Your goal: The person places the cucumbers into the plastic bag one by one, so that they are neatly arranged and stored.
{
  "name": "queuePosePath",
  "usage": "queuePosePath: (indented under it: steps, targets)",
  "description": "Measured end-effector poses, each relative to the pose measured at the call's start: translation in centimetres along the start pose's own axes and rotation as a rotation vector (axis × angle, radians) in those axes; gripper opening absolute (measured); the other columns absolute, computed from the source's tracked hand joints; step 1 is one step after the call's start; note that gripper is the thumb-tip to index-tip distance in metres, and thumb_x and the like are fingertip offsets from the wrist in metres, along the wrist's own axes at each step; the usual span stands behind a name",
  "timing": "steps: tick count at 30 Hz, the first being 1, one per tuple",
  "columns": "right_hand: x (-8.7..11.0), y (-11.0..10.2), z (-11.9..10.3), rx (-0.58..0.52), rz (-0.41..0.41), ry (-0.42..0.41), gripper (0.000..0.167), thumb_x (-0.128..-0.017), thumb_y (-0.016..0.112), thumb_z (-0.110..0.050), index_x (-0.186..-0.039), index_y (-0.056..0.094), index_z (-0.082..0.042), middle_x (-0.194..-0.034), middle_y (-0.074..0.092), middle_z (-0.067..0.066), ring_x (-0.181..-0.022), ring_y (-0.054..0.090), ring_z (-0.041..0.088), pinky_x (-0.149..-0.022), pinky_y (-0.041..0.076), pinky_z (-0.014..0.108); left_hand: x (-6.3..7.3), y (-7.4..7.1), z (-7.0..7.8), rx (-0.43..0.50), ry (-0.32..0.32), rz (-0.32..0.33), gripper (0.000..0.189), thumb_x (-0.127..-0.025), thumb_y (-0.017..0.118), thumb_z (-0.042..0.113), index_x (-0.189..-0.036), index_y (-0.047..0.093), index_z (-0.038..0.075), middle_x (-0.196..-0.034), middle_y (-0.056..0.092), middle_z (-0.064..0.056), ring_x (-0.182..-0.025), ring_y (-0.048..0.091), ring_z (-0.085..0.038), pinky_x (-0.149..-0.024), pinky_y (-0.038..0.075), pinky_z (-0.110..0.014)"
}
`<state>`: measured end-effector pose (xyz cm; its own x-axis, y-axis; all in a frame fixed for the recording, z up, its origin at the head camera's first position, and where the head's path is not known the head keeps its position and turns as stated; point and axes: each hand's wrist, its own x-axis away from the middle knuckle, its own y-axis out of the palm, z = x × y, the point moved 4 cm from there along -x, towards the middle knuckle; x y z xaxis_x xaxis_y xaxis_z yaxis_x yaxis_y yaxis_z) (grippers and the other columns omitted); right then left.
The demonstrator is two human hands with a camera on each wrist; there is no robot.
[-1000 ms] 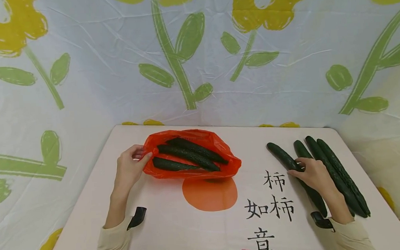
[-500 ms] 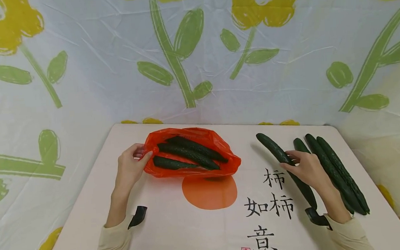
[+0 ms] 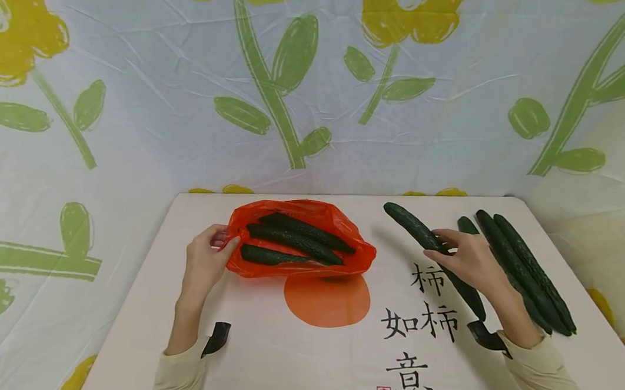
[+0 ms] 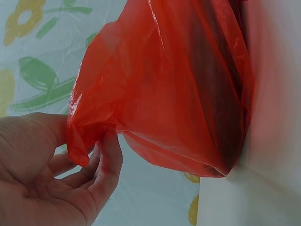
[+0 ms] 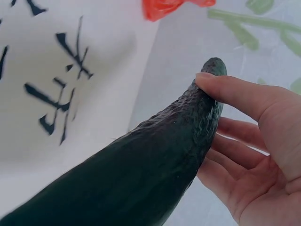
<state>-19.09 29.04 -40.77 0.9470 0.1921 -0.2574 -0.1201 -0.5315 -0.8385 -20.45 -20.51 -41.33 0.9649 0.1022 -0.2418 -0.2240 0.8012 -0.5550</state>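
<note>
My left hand (image 3: pixel 206 262) pinches the left edge of a red plastic bag (image 3: pixel 366 258), whose mouth faces up. Inside the bag lie three dark green cucumbers (image 3: pixel 293 240). In the left wrist view, thumb and fingers grip a gathered fold of the bag (image 4: pixel 174 94). Over on the right, my right hand (image 3: pixel 470 260) holds another cucumber (image 3: pixel 411 225) around its middle, slanted with its far end toward the bag. A shadow lies on the table beside this cucumber. The right wrist view shows the thumb on one side of the held cucumber (image 5: pixel 141 165) and the fingers on the other.
Three more cucumbers (image 3: pixel 531 272) lie side by side at the table's right, partly behind my right forearm. The white tabletop (image 3: pixel 279 361) bears black characters and an orange circle (image 3: pixel 329 303). A flower-printed sheet (image 3: pixel 180 107) rises behind the table.
My right hand has lifted the cucumber and carried it left, away from the other cucumbers and toward the bag. The left hand keeps its hold on the bag's edge, nearly still.
</note>
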Motion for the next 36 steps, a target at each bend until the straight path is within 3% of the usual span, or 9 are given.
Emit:
queuePosePath:
  steps: [24, 36]
  targets:
    - [-1.4, 0.2, -5.0, -0.083, -0.016, -0.121, 0.044, -0.086, 0.083, -0.008, -0.124, 0.068, 0.008, -0.111, 0.073, 0.025, -0.085, 0.076, 0.035, -0.068, 0.061, 0.043, 0.3, 0.2, 0.2, -0.011, 0.013, -0.021, 0.025, -0.096, 0.073, 0.010, -0.115, 0.069, -0.005, -0.098, 0.071, -0.019, -0.087, 0.065, -0.030, -0.067, 0.049, -0.013]
    - [-3.6, 0.6, -8.6, -0.028, -0.015, -0.202, 0.039, -0.086, 0.083, -0.008, -0.122, 0.072, 0.002, -0.099, 0.076, 0.015, -0.073, 0.070, 0.021, -0.064, 0.059, 0.034, 0.3, 0.1, 0.4, -0.022, 0.007, -0.020, 0.026, -0.096, 0.072, 0.009, -0.117, 0.069, -0.006, -0.099, 0.070, -0.021, -0.088, 0.065, -0.031, -0.069, 0.047, -0.011]
